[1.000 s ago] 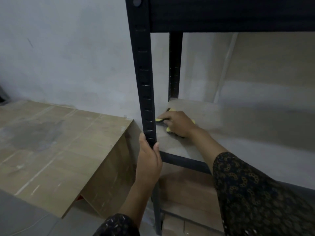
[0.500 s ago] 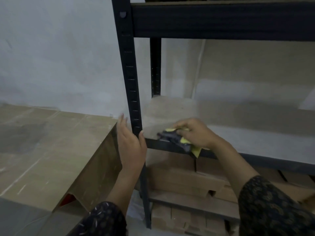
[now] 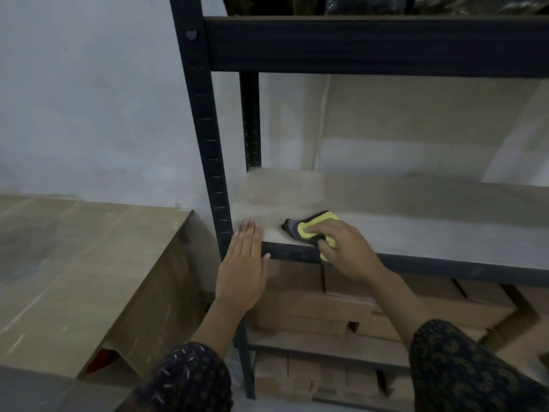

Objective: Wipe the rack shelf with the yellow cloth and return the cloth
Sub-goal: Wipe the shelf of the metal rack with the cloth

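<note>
Grips yellow cloth (image 3: 309, 230) in right hand (image 3: 347, 251), lengthwise along rack shelf (image 3: 416, 230) front, dark end leftward; left hand (image 3: 243, 263) flat, empty; pale wall (image 3: 89, 99) behind.

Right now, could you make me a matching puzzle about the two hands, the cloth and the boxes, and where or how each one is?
Things:
1 left hand
2 right hand
3 yellow cloth
4 cardboard boxes

Places or states:
a stacked under the shelf
b flat, fingers straight, beside the front post
c lying at the shelf's front edge
d holding the cloth

Pairs: 1-b, 2-d, 3-c, 4-a
</note>
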Tool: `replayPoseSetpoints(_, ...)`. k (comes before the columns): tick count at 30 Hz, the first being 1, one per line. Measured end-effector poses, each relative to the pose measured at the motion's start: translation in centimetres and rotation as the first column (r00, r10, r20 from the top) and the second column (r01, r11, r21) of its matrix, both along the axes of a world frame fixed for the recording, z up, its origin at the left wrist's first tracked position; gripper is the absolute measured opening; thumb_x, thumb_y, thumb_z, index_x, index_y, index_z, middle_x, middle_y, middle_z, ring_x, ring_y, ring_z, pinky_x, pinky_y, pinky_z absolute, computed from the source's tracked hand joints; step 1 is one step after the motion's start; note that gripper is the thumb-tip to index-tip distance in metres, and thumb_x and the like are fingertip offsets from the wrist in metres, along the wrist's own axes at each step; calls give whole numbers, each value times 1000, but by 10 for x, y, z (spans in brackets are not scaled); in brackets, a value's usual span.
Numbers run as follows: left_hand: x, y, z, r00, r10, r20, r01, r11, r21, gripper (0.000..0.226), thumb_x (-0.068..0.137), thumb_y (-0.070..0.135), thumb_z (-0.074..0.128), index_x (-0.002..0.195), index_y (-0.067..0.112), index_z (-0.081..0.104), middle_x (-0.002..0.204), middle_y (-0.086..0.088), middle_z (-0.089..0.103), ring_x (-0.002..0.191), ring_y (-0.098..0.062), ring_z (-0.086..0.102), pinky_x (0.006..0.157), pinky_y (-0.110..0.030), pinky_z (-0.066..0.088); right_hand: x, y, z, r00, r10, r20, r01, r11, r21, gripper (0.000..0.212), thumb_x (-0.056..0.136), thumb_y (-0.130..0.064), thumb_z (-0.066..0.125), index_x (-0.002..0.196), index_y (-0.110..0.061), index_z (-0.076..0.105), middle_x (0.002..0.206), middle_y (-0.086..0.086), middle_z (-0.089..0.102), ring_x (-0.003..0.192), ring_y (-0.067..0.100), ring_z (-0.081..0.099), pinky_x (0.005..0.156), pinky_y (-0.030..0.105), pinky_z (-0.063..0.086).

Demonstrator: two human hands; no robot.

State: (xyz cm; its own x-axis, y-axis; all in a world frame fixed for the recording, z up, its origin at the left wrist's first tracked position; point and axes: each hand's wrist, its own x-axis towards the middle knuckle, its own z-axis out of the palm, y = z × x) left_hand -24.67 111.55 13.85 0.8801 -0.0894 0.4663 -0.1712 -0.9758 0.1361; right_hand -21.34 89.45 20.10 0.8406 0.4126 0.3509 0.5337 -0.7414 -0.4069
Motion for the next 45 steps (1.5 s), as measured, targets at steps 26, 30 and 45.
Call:
replayPoseSetpoints(26, -32, 12, -9, 992, 82, 94, -86, 996, 33, 70, 89, 14, 44, 147, -9, 14, 156, -28, 7, 147, -35, 4, 119, -47, 14, 25, 41, 22, 884, -438, -164, 461, 875, 146, 39, 87, -7, 49, 124, -12, 59, 123, 15, 61, 113, 36, 55, 93, 40, 48)
replayPoseSetpoints(30, -30, 38, -14, 984, 176, 10, -176, 974, 141, 75, 94, 27, 49, 147, -9, 10, 157, -27, 0, 147, -36, 4, 119, -47, 17, 29, 92, 24, 917, -321, -237, 297, 946, -131, 41, 90, -9, 44, 129, -12, 57, 131, 15, 56, 116, 34, 54, 96, 39, 47)
replayPoseSetpoints(45, -22, 24, -22, 985, 161, -63, -161, 987, 5, 78, 88, 15, 50, 148, -8, 6, 157, -26, -6, 147, -36, 1, 116, -48, 25, -13, 16, -10, 975, -15, 222, 51, 986, -159, 32, 64, -14, 46, 77, -28, 73, 96, -12, 71, 89, 22, 65, 72, 36, 47)
